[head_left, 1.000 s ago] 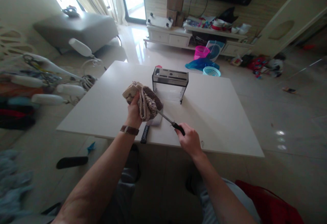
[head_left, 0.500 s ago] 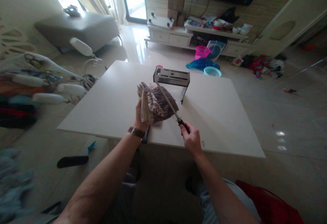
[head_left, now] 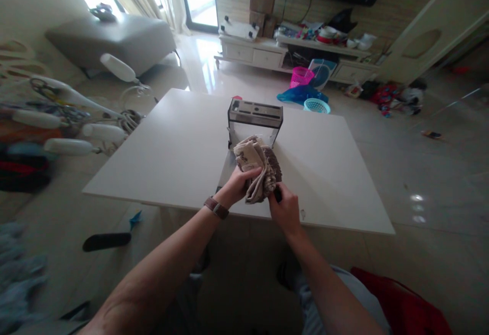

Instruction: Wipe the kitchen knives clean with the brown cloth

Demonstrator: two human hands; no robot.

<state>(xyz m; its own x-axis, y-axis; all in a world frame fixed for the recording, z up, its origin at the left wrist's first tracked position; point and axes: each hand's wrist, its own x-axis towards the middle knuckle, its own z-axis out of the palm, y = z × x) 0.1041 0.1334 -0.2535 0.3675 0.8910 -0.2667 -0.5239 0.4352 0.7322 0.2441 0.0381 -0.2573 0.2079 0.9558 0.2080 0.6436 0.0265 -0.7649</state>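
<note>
A folded brown and beige cloth (head_left: 254, 164) is gripped by my left hand (head_left: 241, 183), its thumb lying over the top. My right hand (head_left: 284, 206) is closed around the black handle (head_left: 278, 195) of a tool, beside the cloth's right edge. The cloth hides the tool's long metal rod. Just beyond the cloth, a knife block (head_left: 255, 113) with a slotted metal top and clear sides stands upright on the white table (head_left: 324, 172). Part of a dark object shows on the table beside my left wrist.
White padded arms of a rack (head_left: 103, 132) reach near the table's left edge. Past the far edge are a light blue basket (head_left: 317, 105), a pink basket (head_left: 301, 76) and a blue bag (head_left: 298, 95) on the floor. A small clear item (head_left: 303, 214) lies at the near edge.
My left hand has moved right with the cloth, which now wraps or covers the rod that was bare before. My right hand stays in nearly the same place on the handle.
</note>
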